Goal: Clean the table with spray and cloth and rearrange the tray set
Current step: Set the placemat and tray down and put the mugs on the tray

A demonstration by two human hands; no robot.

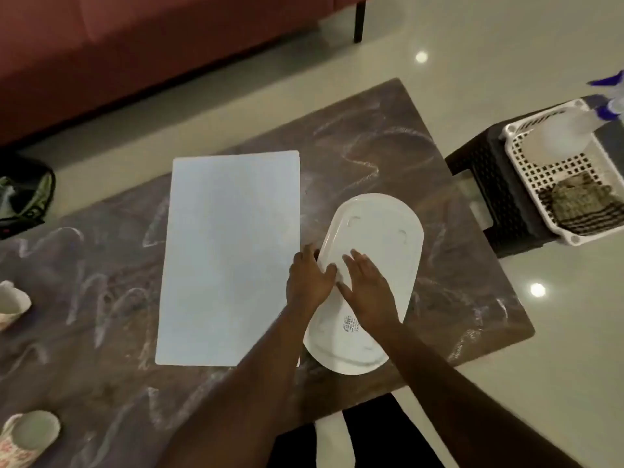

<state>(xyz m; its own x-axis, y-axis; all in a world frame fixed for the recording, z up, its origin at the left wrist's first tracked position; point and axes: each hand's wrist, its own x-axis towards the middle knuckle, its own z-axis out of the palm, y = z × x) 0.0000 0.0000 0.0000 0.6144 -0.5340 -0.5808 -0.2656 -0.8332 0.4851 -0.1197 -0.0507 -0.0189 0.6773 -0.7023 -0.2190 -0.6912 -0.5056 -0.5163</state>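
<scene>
Centrally, a white oval tray (374, 251) of smooth plastic lies upside down on the counter (388, 143), its underside with moulded marks and a barcode label facing up. The left hand (309, 276) grips the tray's left rim, thumb on top and fingers (308, 250) curled over the edge. The right hand (366, 288) lies flat on the underside with straight, slightly spread fingers, pressing and holding nothing.

Just beside the tray, to the left, lies a pale rectangular mat (229, 258) with rounded corners and a matte surface; the left forearm covers its near right corner. The counter is dark brown marbled stone with light veins.

To the right, off the counter, a dark woven-pattern stool (486, 184) carries a white perforated plastic basket (574, 236). In the basket lie a folded dark striped cloth (580, 206) and a translucent spray bottle (560, 133) with a blue nozzle, blurred and partly cut off by the frame edge.

At the left edge, two white cups (27, 437) with red print are partly cut off. A red sofa (135, 38) stands beyond the counter on a glossy pale floor (506, 45).
</scene>
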